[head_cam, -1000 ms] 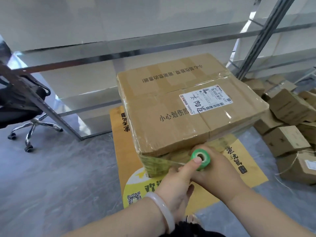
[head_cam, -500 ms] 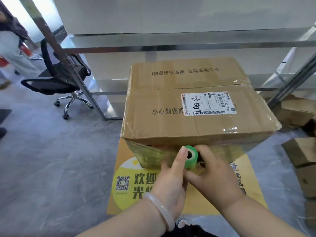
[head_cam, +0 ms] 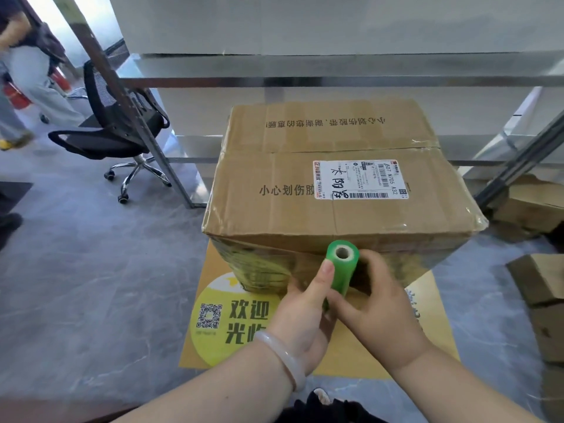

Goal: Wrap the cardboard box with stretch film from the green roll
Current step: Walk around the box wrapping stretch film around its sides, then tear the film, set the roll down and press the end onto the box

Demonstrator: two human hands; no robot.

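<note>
A big cardboard box (head_cam: 305, 209) with a white shipping label stands on a yellow floor mat (head_cam: 360, 355). Clear stretch film covers its near side and right corner. The green roll (head_cam: 343, 268) stands almost upright against the box's near face. My left hand (head_cam: 302, 312) grips the roll from the left, thumb up along it. My right hand (head_cam: 375, 303) holds it from the right, fingers curled behind it. A sheet of film runs from the roll to the box's right corner.
A black office chair (head_cam: 116, 129) stands at the left by a slanted metal post (head_cam: 122, 99). A person walks at the far left (head_cam: 21, 71). Loose cardboard boxes (head_cam: 537, 209) lie on the grey floor at the right. A glass-and-metal shelf stands behind the box.
The view has swung left around the box. Both hands carried the roll leftward along the near face, drawing film from the right corner; the roll now stands more upright.
</note>
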